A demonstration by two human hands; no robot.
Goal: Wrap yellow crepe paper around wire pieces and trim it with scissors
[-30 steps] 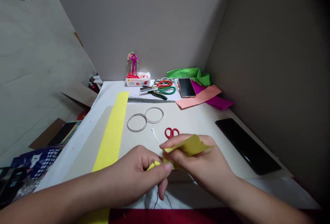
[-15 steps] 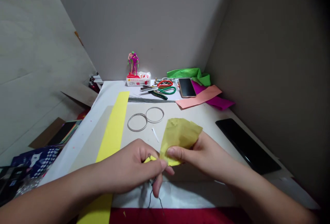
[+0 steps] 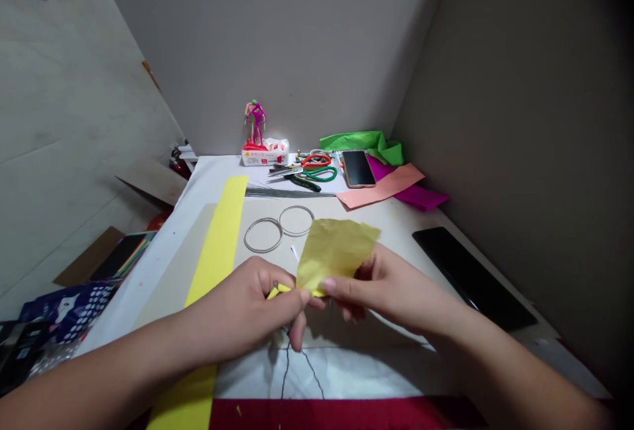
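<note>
L hand [image 3: 238, 314] pinches small yellow paper bit [image 3: 276, 292], dark wire [image 3: 286, 367] hanging below. R hand [image 3: 391, 288] pinches crinkled yellow crepe sheet [image 3: 334, 251], edge kept near L fingers, seemingly to meet the bit.

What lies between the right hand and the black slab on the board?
In the head view, bare pale board separates the right hand and the black slab.

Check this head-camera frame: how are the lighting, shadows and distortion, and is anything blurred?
In the head view, the light is soft and dim, darkening toward the right corner; the left hand and right hand cast soft shadows on the board; wide-angle distortion makes the walls lean; the yellow paper shows no strong glare or obvious blur.
</note>
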